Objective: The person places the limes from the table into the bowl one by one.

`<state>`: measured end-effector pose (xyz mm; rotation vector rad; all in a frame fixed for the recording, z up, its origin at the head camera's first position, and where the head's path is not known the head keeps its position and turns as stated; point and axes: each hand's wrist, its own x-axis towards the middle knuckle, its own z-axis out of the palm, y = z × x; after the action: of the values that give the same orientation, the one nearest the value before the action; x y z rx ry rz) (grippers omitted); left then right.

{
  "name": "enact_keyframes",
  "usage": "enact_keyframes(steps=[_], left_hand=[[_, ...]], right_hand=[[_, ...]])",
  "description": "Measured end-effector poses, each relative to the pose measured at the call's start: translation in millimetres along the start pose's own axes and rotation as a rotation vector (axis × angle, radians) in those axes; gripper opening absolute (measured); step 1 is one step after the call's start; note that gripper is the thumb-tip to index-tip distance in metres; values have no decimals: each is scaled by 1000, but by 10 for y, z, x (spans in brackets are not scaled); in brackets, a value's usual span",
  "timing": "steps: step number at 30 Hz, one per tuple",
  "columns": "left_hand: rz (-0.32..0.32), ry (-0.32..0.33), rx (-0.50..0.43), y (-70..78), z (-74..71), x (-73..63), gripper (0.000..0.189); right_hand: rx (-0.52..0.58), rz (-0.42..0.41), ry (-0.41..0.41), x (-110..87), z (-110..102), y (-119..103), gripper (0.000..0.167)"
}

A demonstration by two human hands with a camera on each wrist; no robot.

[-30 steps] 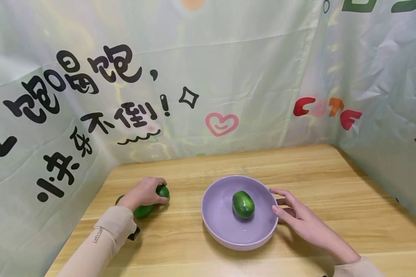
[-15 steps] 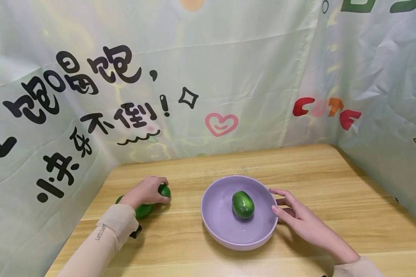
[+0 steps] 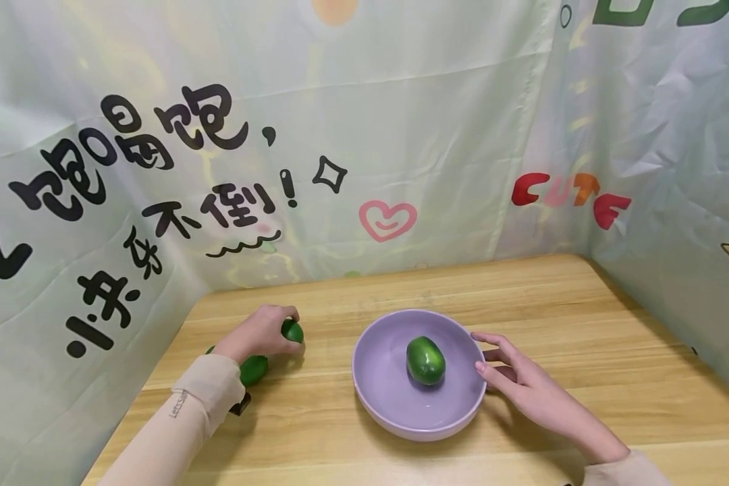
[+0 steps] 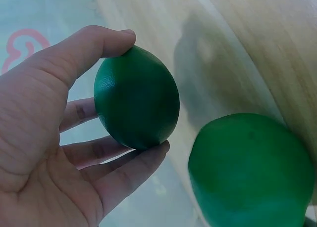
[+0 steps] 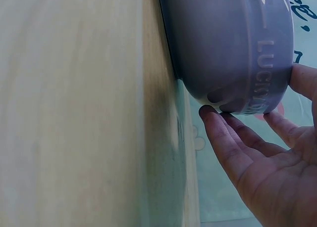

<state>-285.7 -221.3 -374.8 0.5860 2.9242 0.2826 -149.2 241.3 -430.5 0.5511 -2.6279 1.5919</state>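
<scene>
A green lime (image 3: 293, 331) is pinched between the thumb and fingers of my left hand (image 3: 258, 335), over the left part of the table. The left wrist view shows that lime (image 4: 137, 97) up close, with my left hand (image 4: 54, 118) around one side. Another lime (image 3: 254, 370) lies by the left wrist, and a sliver of green (image 3: 209, 349) shows behind it. One lime (image 3: 426, 360) rests inside the lilac bowl (image 3: 379, 398). My right hand (image 3: 525, 385) touches the bowl's right side, its fingers fairly straight and spread along the rim and outer wall.
The wooden table (image 3: 304, 432) meets a printed cloth backdrop (image 3: 449, 135) at the back and sides. A small black object (image 3: 241, 403) sits under the left cuff. Wood surface lies between the left hand and the bowl.
My left hand and the lime it holds have shifted slightly to the right, uncovering more of the lime by the wrist. The right hand and bowl hold still.
</scene>
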Motion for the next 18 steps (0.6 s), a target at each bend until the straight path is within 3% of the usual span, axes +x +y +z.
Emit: enact_keyframes(steps=[18], left_hand=[[161,89,30,207,-264,67,52]], right_hand=[[3,11,-3,-12,-11,0,50]])
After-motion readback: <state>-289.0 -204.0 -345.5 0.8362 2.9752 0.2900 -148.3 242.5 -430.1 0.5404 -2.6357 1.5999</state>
